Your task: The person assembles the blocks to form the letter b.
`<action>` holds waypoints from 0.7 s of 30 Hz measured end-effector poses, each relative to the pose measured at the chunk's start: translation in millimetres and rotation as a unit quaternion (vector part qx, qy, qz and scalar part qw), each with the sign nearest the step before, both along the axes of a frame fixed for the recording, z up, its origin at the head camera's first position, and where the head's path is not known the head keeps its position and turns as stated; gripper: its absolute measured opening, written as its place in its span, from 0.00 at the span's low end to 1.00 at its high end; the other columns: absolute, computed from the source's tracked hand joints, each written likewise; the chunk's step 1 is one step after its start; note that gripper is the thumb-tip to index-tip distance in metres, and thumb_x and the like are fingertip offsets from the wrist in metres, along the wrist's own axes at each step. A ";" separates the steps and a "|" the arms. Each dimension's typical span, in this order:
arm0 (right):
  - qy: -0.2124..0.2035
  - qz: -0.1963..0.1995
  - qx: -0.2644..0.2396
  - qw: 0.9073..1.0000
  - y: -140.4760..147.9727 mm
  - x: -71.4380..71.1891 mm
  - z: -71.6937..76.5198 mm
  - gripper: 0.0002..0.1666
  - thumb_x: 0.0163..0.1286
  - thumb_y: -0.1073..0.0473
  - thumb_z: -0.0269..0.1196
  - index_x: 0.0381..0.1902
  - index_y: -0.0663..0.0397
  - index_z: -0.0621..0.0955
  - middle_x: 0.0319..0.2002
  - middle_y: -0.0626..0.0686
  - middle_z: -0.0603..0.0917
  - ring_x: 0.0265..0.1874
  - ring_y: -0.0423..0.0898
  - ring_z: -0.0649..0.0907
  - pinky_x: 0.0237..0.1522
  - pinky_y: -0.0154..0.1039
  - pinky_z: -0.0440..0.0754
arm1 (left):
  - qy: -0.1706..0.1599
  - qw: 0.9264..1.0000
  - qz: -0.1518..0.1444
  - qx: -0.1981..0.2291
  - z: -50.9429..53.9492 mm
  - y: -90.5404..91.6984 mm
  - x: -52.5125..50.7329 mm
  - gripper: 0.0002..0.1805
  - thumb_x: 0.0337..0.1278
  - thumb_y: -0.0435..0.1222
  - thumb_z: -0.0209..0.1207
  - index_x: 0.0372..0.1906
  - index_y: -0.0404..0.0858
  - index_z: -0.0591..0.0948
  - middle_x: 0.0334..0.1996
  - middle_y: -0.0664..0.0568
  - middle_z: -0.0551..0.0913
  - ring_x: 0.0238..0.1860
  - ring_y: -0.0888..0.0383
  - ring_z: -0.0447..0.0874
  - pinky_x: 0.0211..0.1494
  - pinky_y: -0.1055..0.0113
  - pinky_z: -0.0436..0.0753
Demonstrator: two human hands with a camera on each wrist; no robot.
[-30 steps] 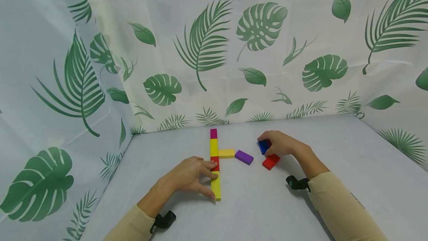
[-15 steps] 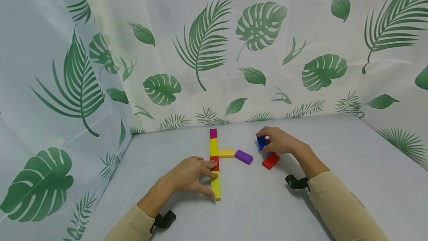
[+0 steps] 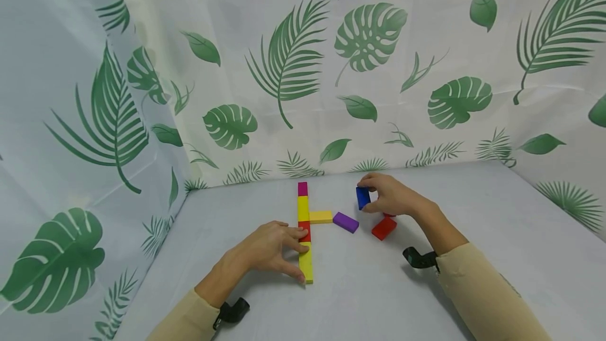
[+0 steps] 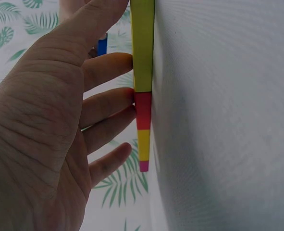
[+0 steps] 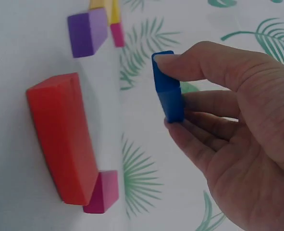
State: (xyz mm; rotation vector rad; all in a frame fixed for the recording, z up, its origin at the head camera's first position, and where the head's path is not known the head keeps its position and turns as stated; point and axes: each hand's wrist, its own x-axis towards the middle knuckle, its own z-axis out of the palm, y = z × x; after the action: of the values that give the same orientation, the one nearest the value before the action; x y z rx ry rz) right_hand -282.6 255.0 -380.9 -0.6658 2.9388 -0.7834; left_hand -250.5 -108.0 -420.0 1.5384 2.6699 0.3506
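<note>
Landmark: red block (image 5: 65,139), lying on the desk (image 5: 12,183). Right hand (image 5: 252,144) pinches a blue block (image 5: 170,103) raised apart from the landmark. Magenta block (image 5: 105,190) partly hidden behind the landmark; contact undetermined. Purple block (image 5: 86,33) near the landmark, not touching. Yellow block (image 5: 115,12) farther from it.

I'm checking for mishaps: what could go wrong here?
The pinched blue block might slip from the right hand while off the table. The left hand, spread at the lined-up nearer yellow block and red block, could nudge them crooked. The angled purple block could get bumped if the right hand passes low.
</note>
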 end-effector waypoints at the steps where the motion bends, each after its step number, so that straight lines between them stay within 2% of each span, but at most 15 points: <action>1: 0.005 0.001 -0.001 1.000 -0.9 0.7 1.4 0.35 0.62 0.56 0.75 0.65 0.63 0.80 0.61 0.60 0.80 0.59 0.61 0.83 0.56 0.55 0.88 | 0.001 1.000 0.001 0.000 0.0 -0.1 0.0 0.41 0.43 0.75 0.66 0.59 0.55 0.88 0.68 0.58 0.81 0.71 0.64 0.77 0.77 0.54 0.73; 7: 0.006 0.004 -0.014 1.000 -5.5 6.1 7.6 0.35 0.60 0.55 0.77 0.63 0.59 0.80 0.56 0.56 0.83 0.57 0.58 0.83 0.57 0.56 0.87 | 0.000 1.000 0.001 0.004 0.4 0.3 0.3 0.41 0.43 0.74 0.67 0.59 0.54 0.88 0.68 0.58 0.81 0.71 0.63 0.77 0.77 0.54 0.73; 15: -0.007 0.032 -0.035 0.999 -6.6 13.9 10.7 0.34 0.60 0.53 0.79 0.61 0.59 0.81 0.50 0.52 0.85 0.53 0.53 0.84 0.56 0.57 0.87 | -0.003 1.000 0.002 0.000 0.6 1.1 0.9 0.41 0.43 0.75 0.66 0.59 0.54 0.87 0.67 0.57 0.81 0.71 0.63 0.77 0.77 0.54 0.73; 21: -0.013 0.027 -0.023 0.999 -5.3 17.4 12.2 0.34 0.59 0.52 0.79 0.61 0.58 0.81 0.50 0.51 0.84 0.53 0.51 0.84 0.55 0.53 0.88 | 0.001 1.000 0.005 -0.003 -0.2 0.3 0.2 0.42 0.43 0.76 0.65 0.59 0.56 0.87 0.68 0.58 0.81 0.71 0.63 0.77 0.77 0.54 0.74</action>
State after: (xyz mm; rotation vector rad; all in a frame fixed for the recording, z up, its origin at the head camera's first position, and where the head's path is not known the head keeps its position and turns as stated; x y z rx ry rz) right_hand -265.2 249.8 -368.7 -0.7278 2.8745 -0.8503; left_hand -250.3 -107.6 -420.2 1.5252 2.6794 0.3409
